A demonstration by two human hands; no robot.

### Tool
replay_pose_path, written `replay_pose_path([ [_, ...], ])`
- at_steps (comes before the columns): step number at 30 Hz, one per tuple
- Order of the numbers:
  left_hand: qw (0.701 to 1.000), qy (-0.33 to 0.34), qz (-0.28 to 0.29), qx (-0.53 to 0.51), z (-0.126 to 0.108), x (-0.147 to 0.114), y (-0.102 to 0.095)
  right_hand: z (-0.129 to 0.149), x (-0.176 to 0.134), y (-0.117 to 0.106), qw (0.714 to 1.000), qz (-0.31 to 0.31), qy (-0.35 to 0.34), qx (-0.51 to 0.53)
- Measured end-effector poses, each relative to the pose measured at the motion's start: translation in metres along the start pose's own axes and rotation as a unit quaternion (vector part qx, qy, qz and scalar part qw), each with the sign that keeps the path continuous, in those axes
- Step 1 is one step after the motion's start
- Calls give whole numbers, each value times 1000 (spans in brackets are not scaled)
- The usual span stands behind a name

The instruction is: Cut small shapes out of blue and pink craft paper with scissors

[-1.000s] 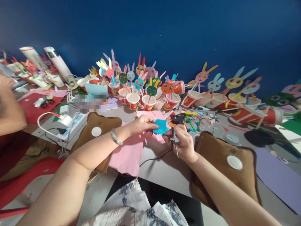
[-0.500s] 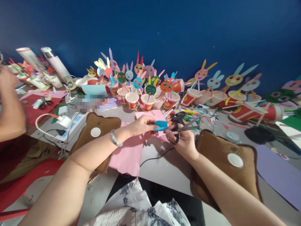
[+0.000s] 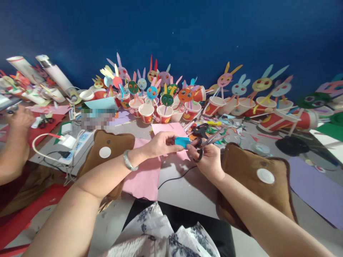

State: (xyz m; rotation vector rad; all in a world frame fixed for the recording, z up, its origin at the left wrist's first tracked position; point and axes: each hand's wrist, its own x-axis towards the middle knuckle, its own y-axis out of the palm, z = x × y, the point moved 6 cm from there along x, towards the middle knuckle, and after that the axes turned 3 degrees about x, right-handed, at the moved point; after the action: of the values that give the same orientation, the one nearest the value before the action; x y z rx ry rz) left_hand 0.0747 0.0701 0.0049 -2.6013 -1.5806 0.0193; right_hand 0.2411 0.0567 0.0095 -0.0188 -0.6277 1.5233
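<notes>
In the head view, my left hand (image 3: 164, 143) pinches a small piece of blue paper (image 3: 182, 142) by its left side. My right hand (image 3: 207, 160) has its fingers around a pair of scissors (image 3: 214, 136), whose blades point away to the right. The right fingertips also touch the paper's right edge. Pink paper (image 3: 146, 175) lies on the table below my left wrist. Behind my hands are a black glue gun (image 3: 201, 130) and many coloured paper scraps (image 3: 239, 132).
Paper cups (image 3: 164, 113) with rabbit-faced sticks line the back wall. Brown cushions (image 3: 258, 182) flank my arms. A power strip (image 3: 80, 142) with cables stands at left, near another person's hand (image 3: 23, 116). Purple paper (image 3: 316, 189) lies at right.
The blue paper now lies flatter and broader between my fingers. The camera view has shifted slightly. At left, the other person's hand has come further into view.
</notes>
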Motion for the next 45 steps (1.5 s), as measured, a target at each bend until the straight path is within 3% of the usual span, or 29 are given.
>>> replay_pose_path([
  [10,998,-48,-14,-31,0,0,0,-4,-3,-2,995,-37,39,81],
  [18,999,-37,-12,-15,-1,1,0,-10,-2,9,978,34,92,183],
  [29,994,-74,-3,-75,8,1,2,-14,-2,10,979,32,103,171],
  [37,996,-56,-4,-62,8,2,2,-7,-2,7,985,25,96,144],
  [40,1000,-18,-16,-15,5,1,1,-8,-1,8,982,23,97,161],
  [42,995,47,-59,72,-3,-2,-4,-11,-1,9,977,20,106,186],
  [45,944,180,-126,245,-23,-13,-9,-19,0,10,965,4,133,227],
])
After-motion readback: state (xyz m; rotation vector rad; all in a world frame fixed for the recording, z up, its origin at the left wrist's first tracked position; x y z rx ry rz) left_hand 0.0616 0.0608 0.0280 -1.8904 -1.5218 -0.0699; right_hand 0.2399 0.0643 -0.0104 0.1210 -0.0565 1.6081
